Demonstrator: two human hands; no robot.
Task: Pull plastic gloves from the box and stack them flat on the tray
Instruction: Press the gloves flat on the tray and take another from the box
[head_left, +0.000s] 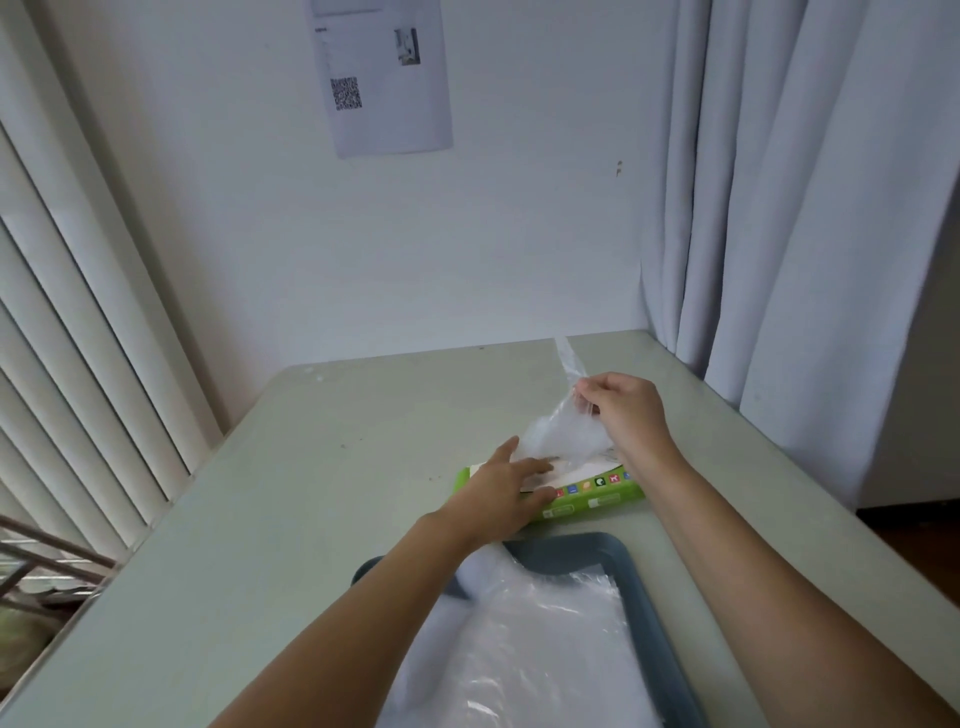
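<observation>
A flat green glove box (587, 501) lies on the table beyond the tray. My left hand (501, 491) presses down on the box's left half, fingers spread over its top and thumb on its near side. My right hand (626, 410) pinches a clear plastic glove (561, 434) and holds it up above the box opening; the glove's lower end still meets the box. A grey-blue tray (636, 569) sits nearest me, holding a flat stack of clear gloves (530, 654) that partly spills over its left rim.
The pale green table (291, 519) stands in a corner: white wall behind, curtain (779, 208) at the right, vertical blinds (78, 338) at the left. A printed sheet with a QR code (382, 78) hangs on the wall.
</observation>
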